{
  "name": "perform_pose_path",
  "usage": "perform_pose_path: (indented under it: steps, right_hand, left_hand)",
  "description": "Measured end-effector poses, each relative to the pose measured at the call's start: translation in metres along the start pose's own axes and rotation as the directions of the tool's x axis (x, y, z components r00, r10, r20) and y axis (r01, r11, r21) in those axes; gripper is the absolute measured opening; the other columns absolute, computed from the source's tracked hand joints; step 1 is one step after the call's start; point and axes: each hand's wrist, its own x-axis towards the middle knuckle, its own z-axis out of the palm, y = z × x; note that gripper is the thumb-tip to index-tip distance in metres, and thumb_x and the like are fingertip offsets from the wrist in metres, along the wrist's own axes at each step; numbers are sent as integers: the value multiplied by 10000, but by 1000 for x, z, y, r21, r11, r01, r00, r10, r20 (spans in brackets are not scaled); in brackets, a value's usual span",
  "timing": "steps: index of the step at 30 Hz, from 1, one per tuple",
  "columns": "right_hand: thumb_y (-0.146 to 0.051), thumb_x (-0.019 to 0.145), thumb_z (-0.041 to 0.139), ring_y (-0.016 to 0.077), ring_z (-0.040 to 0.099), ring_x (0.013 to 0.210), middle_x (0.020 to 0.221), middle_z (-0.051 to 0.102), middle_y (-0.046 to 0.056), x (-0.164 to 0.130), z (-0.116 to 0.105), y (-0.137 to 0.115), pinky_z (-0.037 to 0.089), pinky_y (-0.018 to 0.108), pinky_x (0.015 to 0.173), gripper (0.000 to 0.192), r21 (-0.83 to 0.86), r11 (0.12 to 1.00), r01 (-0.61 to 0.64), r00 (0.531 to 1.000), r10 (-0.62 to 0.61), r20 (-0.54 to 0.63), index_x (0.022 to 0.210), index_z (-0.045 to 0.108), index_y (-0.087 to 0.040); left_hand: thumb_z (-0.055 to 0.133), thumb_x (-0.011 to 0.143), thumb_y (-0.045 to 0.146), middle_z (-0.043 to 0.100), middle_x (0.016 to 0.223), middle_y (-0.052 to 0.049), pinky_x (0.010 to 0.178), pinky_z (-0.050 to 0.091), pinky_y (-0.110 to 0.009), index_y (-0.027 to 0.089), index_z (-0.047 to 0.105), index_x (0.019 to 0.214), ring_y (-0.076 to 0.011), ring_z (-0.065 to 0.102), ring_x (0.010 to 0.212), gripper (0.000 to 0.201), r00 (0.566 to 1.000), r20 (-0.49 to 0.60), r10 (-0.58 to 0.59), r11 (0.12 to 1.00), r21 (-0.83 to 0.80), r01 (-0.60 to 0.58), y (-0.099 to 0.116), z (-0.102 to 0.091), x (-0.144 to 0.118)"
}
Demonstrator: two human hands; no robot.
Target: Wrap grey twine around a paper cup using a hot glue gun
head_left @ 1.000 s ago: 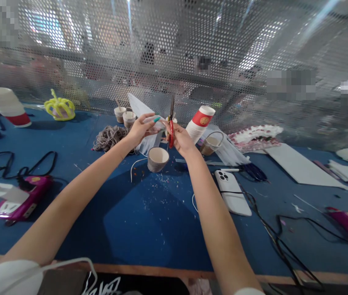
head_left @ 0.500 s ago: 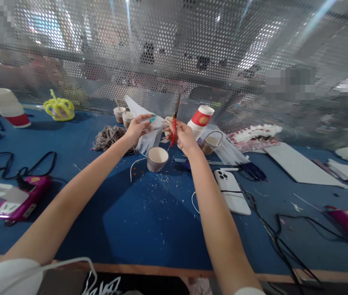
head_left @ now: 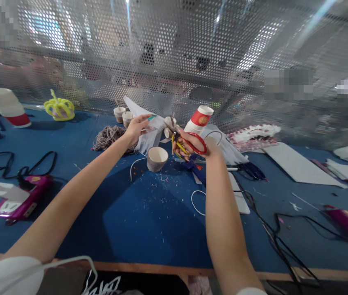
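My right hand (head_left: 189, 144) is closed on scissors (head_left: 197, 142) with red and yellow handles. Their blades point up and left, toward a white translucent sheet (head_left: 140, 107). On the left, my left hand (head_left: 137, 127) pinches the edge of this sheet, which hangs in strips below the fingers. Whether the blades touch the sheet I cannot tell. In front of both hands stands a small grey cup wrapped in cord (head_left: 157, 159), with a pale inside. Grey yarn (head_left: 109, 137) lies in a loose bundle by my left wrist. A dark blue tool (head_left: 200, 172) is partly covered by my right forearm.
Tilted red and white paper cups (head_left: 202, 116) stand behind my right hand. A white phone (head_left: 238, 196) and black cables (head_left: 280, 241) lie right. Left are a magenta power strip (head_left: 20, 200), a yellow basket (head_left: 59, 107) and stacked cups (head_left: 6, 107). Perforated metal (head_left: 174, 49) rises behind.
My right hand has turned and shifted slightly right, swinging the scissors from upright to pointing up-left, with the handles now spread. My left hand has stayed nearly in place.
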Motion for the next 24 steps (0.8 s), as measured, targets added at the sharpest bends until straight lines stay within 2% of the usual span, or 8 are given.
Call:
perform_pose_path:
  steps: [3, 6, 10, 13, 17, 21, 24]
  right_hand:
    - [-668, 922, 468, 119, 504, 383, 520, 583, 28, 1, 4, 1, 425, 232, 333, 557, -79, 991, -110, 986, 119, 116, 714, 612, -172]
    - [-678, 928, 442, 109, 523, 415, 549, 588, 35, 3, 9, -1, 425, 218, 344, 600, -145, 973, -178, 964, 202, 173, 688, 612, -155]
    - [-662, 945, 414, 103, 501, 423, 552, 589, 36, 1, 8, -6, 416, 217, 351, 595, -179, 965, -191, 961, 221, 166, 672, 620, -175]
    - [-649, 970, 365, 99, 468, 399, 489, 548, 20, -1, 6, -7, 405, 218, 355, 612, -213, 955, -204, 959, 239, 154, 649, 595, -182]
    - [-642, 976, 360, 91, 465, 393, 483, 545, 19, 0, 6, -8, 415, 224, 369, 624, -266, 940, -212, 954, 258, 154, 658, 595, -159]
    - [-663, 949, 409, 87, 457, 392, 488, 536, 2, 2, 9, -6, 415, 221, 367, 601, -294, 938, -181, 958, 235, 161, 660, 592, -169]
    - [-621, 976, 395, 75, 432, 382, 462, 507, -13, 2, 7, -5, 396, 199, 367, 585, -296, 943, -154, 966, 207, 156, 655, 587, -172]
  left_hand:
    - [527, 906, 65, 685, 859, -30, 765, 523, -251, 147, 653, 1055, -82, 608, 639, 211, 1000, 8, -1, 1000, -1, 1, 1, 0, -1]
    - [527, 904, 57, 703, 894, -39, 774, 535, -243, 145, 659, 1046, -90, 640, 697, 213, 1000, 15, -6, 1000, 5, 6, 0, -1, 0]
    - [538, 900, 71, 714, 949, -48, 780, 542, -245, 152, 672, 1078, -96, 668, 735, 237, 1000, 10, 10, 999, 41, -10, -3, -4, 5]
    - [531, 894, 61, 711, 972, -43, 771, 540, -240, 153, 681, 1099, -74, 650, 681, 270, 999, 15, 38, 997, 68, -38, -3, -5, 6]
    - [517, 890, 43, 687, 829, 1, 709, 542, -209, 154, 691, 1086, -40, 570, 555, 285, 998, 21, 54, 995, 83, -55, -3, -4, 5]
    - [520, 903, 70, 597, 608, 39, 658, 542, -206, 179, 706, 1107, -64, 562, 518, 296, 997, 60, 43, 988, 143, -52, -2, -4, 4]
    - [537, 910, 90, 541, 543, 56, 645, 542, -215, 180, 714, 1118, -64, 533, 473, 287, 994, 101, 41, 980, 192, -60, -1, -5, 3]
